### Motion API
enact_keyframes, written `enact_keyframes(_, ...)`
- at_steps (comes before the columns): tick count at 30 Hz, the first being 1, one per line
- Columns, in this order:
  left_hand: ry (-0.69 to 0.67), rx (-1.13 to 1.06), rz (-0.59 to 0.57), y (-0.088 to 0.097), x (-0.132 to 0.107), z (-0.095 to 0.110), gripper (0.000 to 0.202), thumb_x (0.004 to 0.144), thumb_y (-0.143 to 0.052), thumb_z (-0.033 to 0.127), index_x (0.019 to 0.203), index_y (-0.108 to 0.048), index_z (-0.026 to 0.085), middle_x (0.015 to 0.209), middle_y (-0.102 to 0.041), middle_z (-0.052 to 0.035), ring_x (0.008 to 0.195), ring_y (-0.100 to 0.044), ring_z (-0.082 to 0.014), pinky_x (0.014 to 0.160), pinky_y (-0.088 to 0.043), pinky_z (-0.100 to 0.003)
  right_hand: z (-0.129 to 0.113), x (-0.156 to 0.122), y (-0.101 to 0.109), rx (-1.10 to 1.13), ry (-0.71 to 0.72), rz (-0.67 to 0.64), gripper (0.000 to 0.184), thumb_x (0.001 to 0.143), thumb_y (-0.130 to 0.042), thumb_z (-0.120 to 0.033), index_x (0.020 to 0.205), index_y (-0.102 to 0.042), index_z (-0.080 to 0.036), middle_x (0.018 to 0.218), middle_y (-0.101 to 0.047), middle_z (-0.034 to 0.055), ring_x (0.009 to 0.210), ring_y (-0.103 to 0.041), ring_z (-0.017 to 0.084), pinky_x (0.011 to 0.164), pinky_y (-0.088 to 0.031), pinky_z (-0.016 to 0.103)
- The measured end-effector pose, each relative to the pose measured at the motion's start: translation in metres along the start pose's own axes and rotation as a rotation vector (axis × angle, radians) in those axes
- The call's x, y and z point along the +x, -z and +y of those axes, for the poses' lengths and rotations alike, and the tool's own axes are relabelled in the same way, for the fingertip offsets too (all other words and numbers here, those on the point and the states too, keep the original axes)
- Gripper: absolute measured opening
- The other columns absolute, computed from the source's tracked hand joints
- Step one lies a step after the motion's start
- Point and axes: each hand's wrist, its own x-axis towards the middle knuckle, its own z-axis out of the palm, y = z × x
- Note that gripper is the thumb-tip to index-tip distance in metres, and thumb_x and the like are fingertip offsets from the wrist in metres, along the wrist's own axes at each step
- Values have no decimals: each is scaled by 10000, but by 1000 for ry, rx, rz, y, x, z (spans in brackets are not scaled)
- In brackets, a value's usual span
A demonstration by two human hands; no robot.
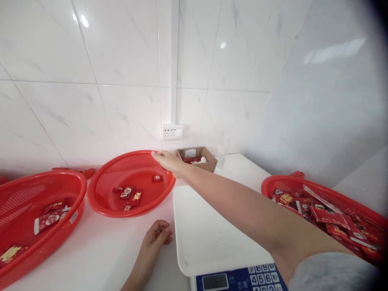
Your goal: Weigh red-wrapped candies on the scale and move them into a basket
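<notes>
The right hand [167, 161] pinches the far right rim of the middle basket [106, 182], at centre-left of the frame; whether this basket is lifted, I cannot tell. So the grip seems done, while the packets [136, 197] lie inside it, in no hand's grasp. The left hand [154, 241], at lower centre, is half-spread with bent fingers, holding nothing visible. The left basket [60, 186] stands close on one side, the scale [218, 238] on the other; more open room is upward, before the wall [130, 117].
</notes>
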Motion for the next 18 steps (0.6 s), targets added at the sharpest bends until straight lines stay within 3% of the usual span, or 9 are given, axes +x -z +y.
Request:
enact_keyframes(4, -4, 9, 0, 1, 1, 0, 271, 756, -598, 452, 806, -594, 186, 736, -606, -21, 687, -558, -173, 668, -438, -273, -7, 6, 1, 38, 68, 15, 588, 861, -375, -620, 1275, -419, -205, 1308, -487, 106, 1167, -475, 248, 909, -422, 379)
enact_keyframes(7, -6, 8, -2, 2, 1, -2, 279, 741, -615, 458, 806, -598, 188, 735, -614, -21, 688, -564, -177, 666, -441, -275, 5, -11, 10, 8, 73, -40, 644, 865, -412, -583, 1357, -356, -172, 1380, -426, 132, 1232, -430, 246, 981, -377, 387)
enact_keyframes(10, -5, 10, -13, 3, 2, -3, 287, 734, -620, 465, 804, -595, 188, 736, -619, -20, 689, -568, -181, 665, -445, -276, 30, -41, 25, -75, 51, -82, 640, 854, -482, -526, 1358, -379, -146, 1361, -452, 153, 1215, -455, 273, 983, -380, 421)
enact_keyframes(12, 0, 17, -24, 3, 3, -4, 296, 730, -620, 473, 807, -591, 189, 737, -619, -18, 696, -572, -185, 672, -448, -279, 50, -67, 38, -142, 70, -70, 595, 835, -542, -472, 1341, -414, -187, 1374, -449, 105, 1239, -428, 268, 1004, -365, 412)
enact_keyframes(18, 34, 64, -30, 4, 3, -4, 286, 739, -608, 477, 825, -583, 204, 777, -633, -11, 737, -588, -194, 711, -462, -284, 116, -143, 97, -353, 40, 149, 514, 833, -523, -377, 1318, -431, -233, 1389, -423, 64, 1278, -372, 239, 1059, -301, 432)
